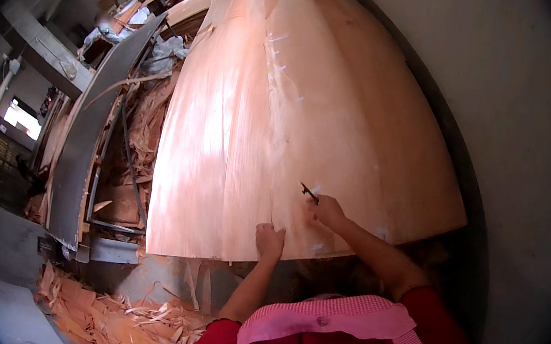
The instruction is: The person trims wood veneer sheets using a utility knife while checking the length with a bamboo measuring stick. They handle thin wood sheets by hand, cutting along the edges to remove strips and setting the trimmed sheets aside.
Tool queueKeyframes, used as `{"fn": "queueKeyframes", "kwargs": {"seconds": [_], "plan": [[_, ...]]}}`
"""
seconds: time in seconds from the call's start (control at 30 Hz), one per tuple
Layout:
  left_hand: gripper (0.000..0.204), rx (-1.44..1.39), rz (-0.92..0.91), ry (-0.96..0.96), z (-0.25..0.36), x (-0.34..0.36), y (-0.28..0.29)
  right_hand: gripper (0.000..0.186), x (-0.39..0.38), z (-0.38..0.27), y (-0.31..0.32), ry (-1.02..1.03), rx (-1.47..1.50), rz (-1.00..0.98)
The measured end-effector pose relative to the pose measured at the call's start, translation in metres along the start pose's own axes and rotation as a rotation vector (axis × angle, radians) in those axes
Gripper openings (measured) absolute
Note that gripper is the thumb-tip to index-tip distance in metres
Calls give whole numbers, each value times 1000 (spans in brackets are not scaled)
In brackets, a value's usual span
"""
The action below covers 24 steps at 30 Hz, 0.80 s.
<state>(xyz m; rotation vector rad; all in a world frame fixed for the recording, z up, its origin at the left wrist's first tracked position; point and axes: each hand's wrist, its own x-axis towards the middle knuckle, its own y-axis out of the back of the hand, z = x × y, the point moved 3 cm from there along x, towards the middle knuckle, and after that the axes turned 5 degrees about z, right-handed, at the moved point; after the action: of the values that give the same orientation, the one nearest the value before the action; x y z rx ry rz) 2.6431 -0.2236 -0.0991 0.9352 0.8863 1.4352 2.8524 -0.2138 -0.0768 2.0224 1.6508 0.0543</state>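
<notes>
My right hand (pixel 326 211) grips a dark, narrow tool (pixel 307 190), perhaps a blade, just above a large pale pinkish wood veneer sheet (pixel 340 104). My left hand (pixel 269 241) rests on the sheet near its front edge, left of the right hand and beside a lengthwise seam, its fingers slightly bent and the thumb apart. Small pale strips (pixel 279 68) like tape cross the sheet along a rough seam and near my right hand. The underside of my right hand is hidden.
A long dark board (pixel 88 140) on a metal frame runs along the left, beside piled veneer scraps (pixel 143 120). More scraps (pixel 84 303) lie on the floor at lower left. A pale wall (pixel 520 114) borders the right. Stacked boards and bags stand at the back left.
</notes>
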Motion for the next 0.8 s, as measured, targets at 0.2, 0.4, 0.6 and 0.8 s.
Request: {"fn": "queueKeyframes", "kwargs": {"seconds": [0.2,0.4,0.6,0.8], "plan": [[21,-297,-4,90,62,10,13,40,17,-16,43,14,-132,-106],[29,-909,-367,-213,226,6,38,22,62,-55,135,123,-368,234],[47,-165,-216,-461,165,2,-23,29,68,12,319,53,-391,472],[64,204,-419,-398,127,-5,-71,34,47,74,427,-73,-163,560]]}}
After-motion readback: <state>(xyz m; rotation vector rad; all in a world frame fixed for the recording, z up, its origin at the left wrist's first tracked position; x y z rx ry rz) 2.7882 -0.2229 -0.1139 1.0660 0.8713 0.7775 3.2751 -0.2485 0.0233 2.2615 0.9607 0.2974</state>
